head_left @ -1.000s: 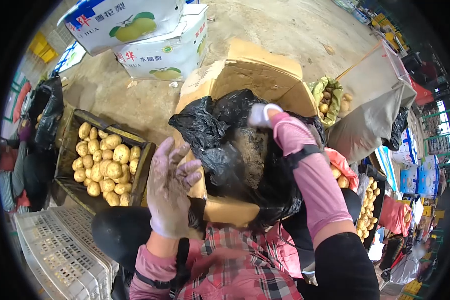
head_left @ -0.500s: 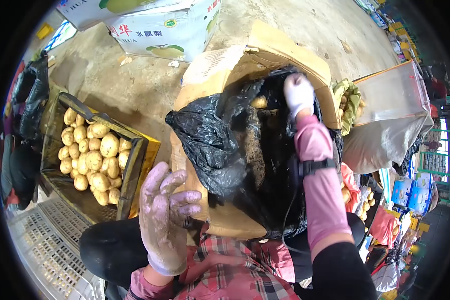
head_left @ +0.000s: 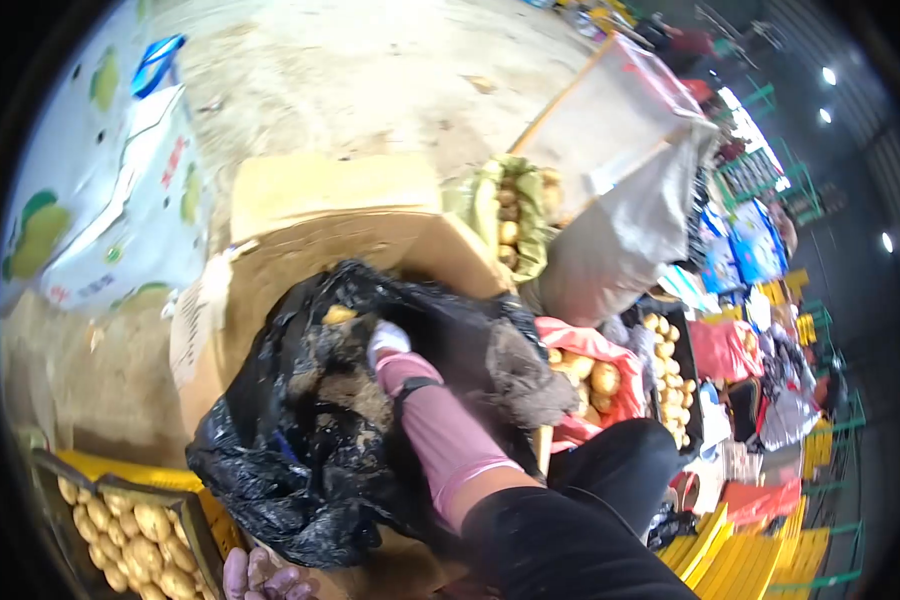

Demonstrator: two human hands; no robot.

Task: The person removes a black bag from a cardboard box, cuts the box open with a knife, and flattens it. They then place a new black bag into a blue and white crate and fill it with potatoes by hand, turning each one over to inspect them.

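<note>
Reaching down into a black plastic bag (head_left: 300,530), the gloved right hand (head_left: 388,340) is beside a yellowish potato (head_left: 339,314) that lies among dark, crumpled folds. The bag lines an open cardboard box (head_left: 320,245), and its edge spills over the near left side. The right grip is too small and blurred to read: I cannot tell whether the fingers are apart, together or clamped on something. The left hand (head_left: 265,577) shows only partly, at the bottom edge of the view, between the bag and a crate (head_left: 206,545). Its gloved fingers stand a little apart, with nothing seen between them.

As for how far the work has got, the crate holds many pale potatoes (head_left: 135,545), gathered together, while inside the bag only that one potato shows clearly, next to brown, dirt-like matter (head_left: 355,400). That looks to me like a bag with little left in it, though the folds and the forearm hide part of the inside, so I cannot be sure of the count.

Beyond the box, a green sack (head_left: 485,205) stands open with potatoes inside. A pink bag (head_left: 625,375) to the right holds more, and a dark tray (head_left: 688,350) just past it carries another lot. Printed cartons (head_left: 120,225) stand at the left, on the same floor (head_left: 370,90) as the box
</note>
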